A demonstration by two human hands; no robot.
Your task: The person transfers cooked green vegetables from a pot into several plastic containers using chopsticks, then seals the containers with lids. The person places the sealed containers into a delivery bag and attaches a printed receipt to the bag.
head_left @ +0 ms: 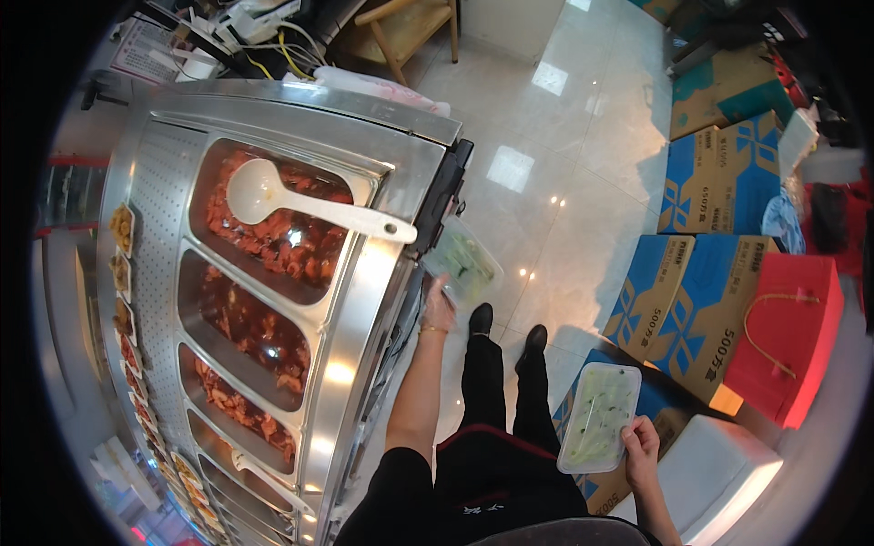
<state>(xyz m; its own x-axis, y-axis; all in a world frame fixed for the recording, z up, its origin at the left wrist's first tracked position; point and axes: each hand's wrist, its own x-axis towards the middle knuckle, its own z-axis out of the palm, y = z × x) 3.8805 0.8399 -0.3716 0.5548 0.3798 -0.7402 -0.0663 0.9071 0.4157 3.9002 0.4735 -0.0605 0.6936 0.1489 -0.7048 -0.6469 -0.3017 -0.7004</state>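
Observation:
My left hand [438, 308] reaches forward along the steel counter's edge. It grips a clear plastic food box [471, 265] with green vegetables inside; box and fingers are somewhat blurred. On the other side, my right hand [640, 447] pinches the edge of a second clear box [602, 418]. That one has a lid on and shows pale green vegetables flecked with dark bits. Beside my left arm, a steel food pan [273, 273] in the counter holds red sauced food. A white ladle [307, 201] lies across this pan, its handle over the rim.
More food pans [252, 327] line the counter [355, 327], one with a white spoon [270, 478]. Stacked cardboard cartons [710, 300], a red gift bag [785, 341] and a white foam box [724, 471] stand at right. A wooden chair [403, 34] and cables [273, 51] are ahead.

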